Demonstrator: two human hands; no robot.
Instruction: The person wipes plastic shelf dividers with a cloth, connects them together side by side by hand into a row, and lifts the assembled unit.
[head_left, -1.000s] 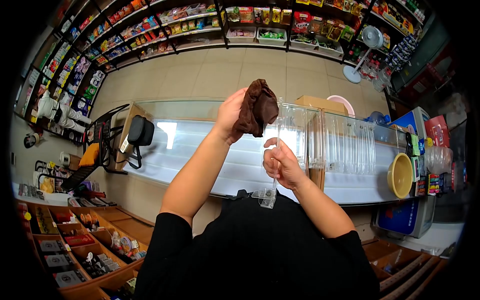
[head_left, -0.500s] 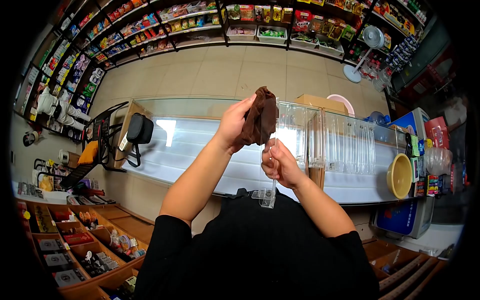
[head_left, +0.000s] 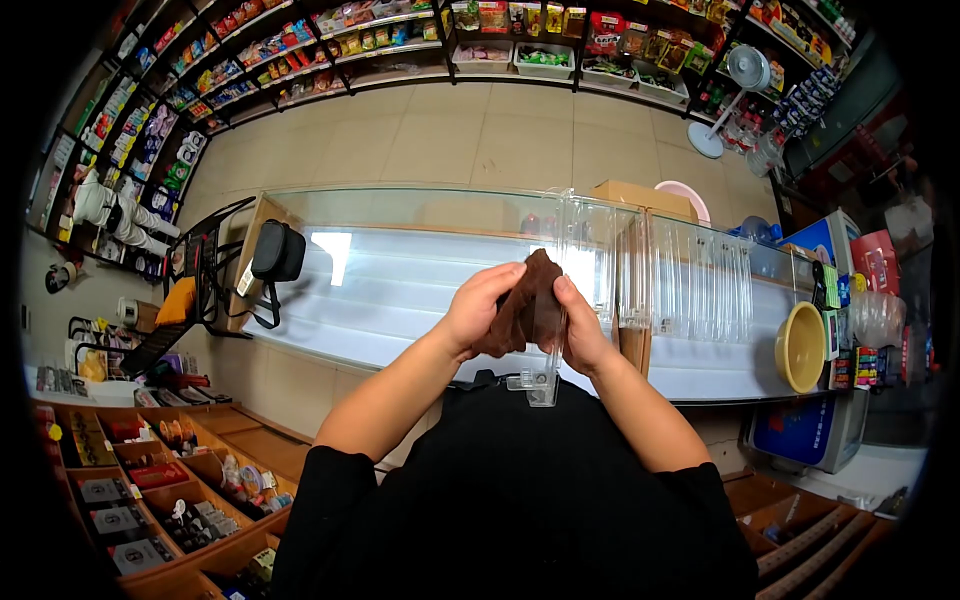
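A brown cloth point(head_left: 528, 308) is bunched in my left hand point(head_left: 476, 312), whose fingers are closed round it. The cloth lies against a long clear plastic piece point(head_left: 541, 387), which looks like a shelf divider and stands on edge, with a blocky end close to my black shirt. My right hand point(head_left: 584, 328) grips this piece from the other side, thumb pointing away from me. Both hands are over the near side of a glass display counter point(head_left: 390, 285). Several similar clear plastic pieces point(head_left: 700, 285) lie side by side on the glass to the right.
A black bag point(head_left: 279, 252) sits at the counter's left end, beside a black chair point(head_left: 200, 270). To the right are a yellow basin point(head_left: 800, 347) and small packaged goods. Behind the counter stand a cardboard box point(head_left: 640, 199) and a fan point(head_left: 748, 70). Stocked shelves line the walls.
My left hand and the cloth have moved down the clear plastic piece toward me. My right hand has shifted slightly up and right, its thumb now beside the cloth.
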